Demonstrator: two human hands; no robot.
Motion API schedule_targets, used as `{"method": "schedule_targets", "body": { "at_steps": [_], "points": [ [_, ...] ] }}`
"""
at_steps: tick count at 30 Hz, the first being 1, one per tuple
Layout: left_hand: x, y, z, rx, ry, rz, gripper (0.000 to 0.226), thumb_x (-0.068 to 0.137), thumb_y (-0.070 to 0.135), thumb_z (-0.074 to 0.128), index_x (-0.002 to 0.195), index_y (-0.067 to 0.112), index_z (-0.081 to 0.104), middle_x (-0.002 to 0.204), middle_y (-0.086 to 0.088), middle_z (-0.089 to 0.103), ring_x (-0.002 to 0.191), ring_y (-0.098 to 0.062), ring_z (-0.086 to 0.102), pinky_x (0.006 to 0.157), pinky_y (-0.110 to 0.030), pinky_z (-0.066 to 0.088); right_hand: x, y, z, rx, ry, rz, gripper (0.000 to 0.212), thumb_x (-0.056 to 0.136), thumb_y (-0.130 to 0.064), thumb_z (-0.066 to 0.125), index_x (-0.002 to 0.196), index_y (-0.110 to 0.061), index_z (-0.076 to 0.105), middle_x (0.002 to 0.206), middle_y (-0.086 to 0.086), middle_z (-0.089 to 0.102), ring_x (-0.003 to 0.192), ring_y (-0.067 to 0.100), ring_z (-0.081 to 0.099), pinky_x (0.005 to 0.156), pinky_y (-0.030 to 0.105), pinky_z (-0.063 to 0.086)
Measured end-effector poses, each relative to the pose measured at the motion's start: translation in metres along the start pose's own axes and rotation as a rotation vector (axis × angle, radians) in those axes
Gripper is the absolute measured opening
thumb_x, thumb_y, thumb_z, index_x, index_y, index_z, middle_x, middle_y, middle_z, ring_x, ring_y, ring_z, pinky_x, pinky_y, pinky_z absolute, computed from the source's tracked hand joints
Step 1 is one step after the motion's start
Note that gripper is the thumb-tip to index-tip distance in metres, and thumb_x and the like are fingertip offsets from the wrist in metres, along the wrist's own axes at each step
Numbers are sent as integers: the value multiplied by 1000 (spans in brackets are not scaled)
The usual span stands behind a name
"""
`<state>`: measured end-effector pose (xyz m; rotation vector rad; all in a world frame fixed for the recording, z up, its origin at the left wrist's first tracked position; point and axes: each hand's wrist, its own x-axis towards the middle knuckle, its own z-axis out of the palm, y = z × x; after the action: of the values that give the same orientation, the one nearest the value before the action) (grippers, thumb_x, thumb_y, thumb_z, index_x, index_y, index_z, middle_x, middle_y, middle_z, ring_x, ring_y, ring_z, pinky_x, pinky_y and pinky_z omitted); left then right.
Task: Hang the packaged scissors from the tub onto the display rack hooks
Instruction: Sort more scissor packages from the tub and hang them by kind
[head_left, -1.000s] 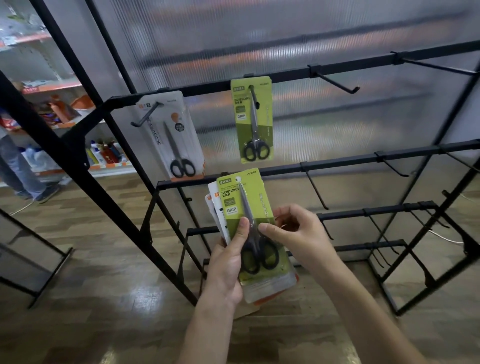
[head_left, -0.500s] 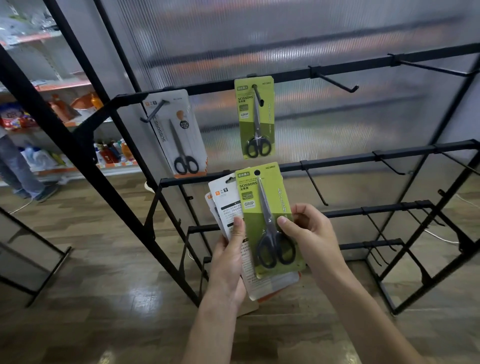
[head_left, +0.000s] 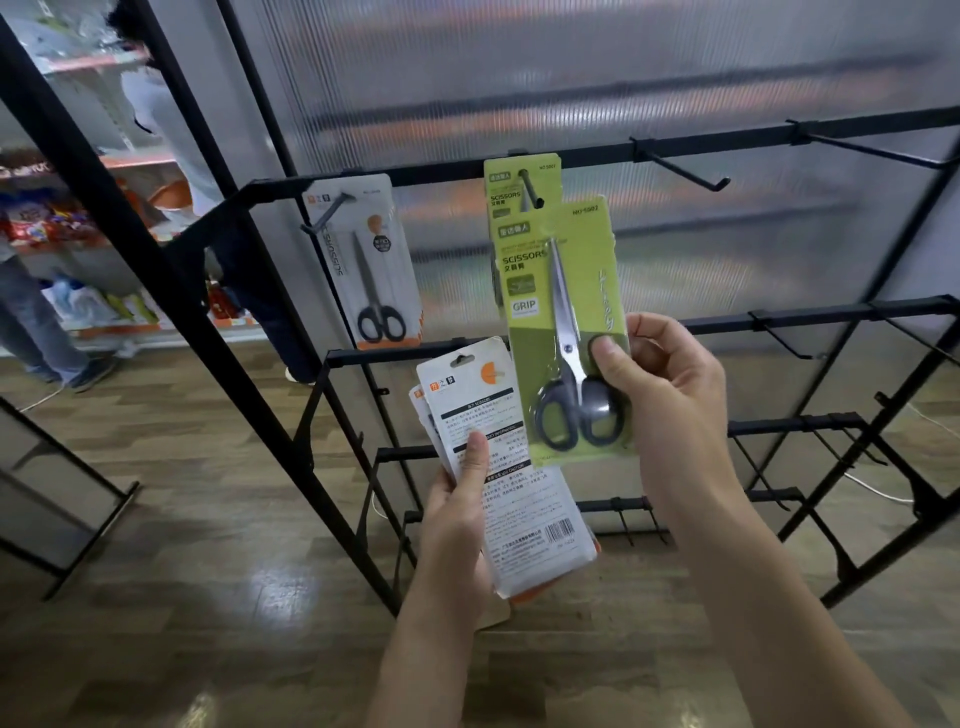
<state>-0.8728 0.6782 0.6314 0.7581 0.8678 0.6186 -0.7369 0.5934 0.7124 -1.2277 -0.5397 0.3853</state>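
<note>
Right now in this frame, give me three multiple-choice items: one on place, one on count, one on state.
1. Where is the green-carded scissors pack held by the right hand?
A. In front of the hung green pack on the top black rail
B. On the wooden floor
C. On the lowest rail

2. How many scissors packs already hang on the top black rail?
A. None
B. Two
C. Five

3. What is the left hand doing?
A. Hanging open
B. Gripping a stack of white-and-orange packs
C. Holding a hook

Answers: 1 A, it overlaps the hung green pack there. 2 B, one white-and-orange pack and one green. 3 B, its thumb presses on the fanned stack of white-and-orange packs.
</note>
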Motion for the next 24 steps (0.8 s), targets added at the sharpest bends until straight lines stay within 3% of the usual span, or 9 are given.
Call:
{"method": "schedule_targets", "body": {
  "at_steps": [3,7,12,15,24],
  "points": [
    [-1,1,0,4,2,1,48,91,47,75,129,20,64,108,-2,83,102,-26,80,87,-47,60,10,-4,6,0,-6,6,9,97,-7,69,104,-12,66,78,-3,73,68,13,71,55,23,55],
    [2,1,-3,2,25,-2,41,91,51,75,123,26,67,102,3,84,107,-26,76,98,-52,56,21,-4,14,-12,-15,21,10,96,-8,70,105,-13,66,87,4,73,72,14,73,58,23,56],
    [4,1,-8,-11,25,12,50,82,56,77,122,28,67,96,6,83,106,-25,75,91,-48,56,31,-1,22,-28,-3,21,14,98,-10,69,111,-9,66,88,3,73,69,8,71,58,19,55],
    [7,2,-11,-13,29,23,42,88,52,74,123,29,68,96,7,83,104,-23,75,85,-44,56,32,3,24,-38,1,6,13,98,-11,68,111,-9,65,87,2,72,70,9,70,59,19,54],
    [22,7,-13,-17,84,4,45,88,52,78,123,26,68,100,3,84,105,-28,76,96,-54,57,37,14,15,-43,35,6,11,97,-10,69,108,-10,66,78,-6,71,67,10,67,59,23,55]
  ]
}}
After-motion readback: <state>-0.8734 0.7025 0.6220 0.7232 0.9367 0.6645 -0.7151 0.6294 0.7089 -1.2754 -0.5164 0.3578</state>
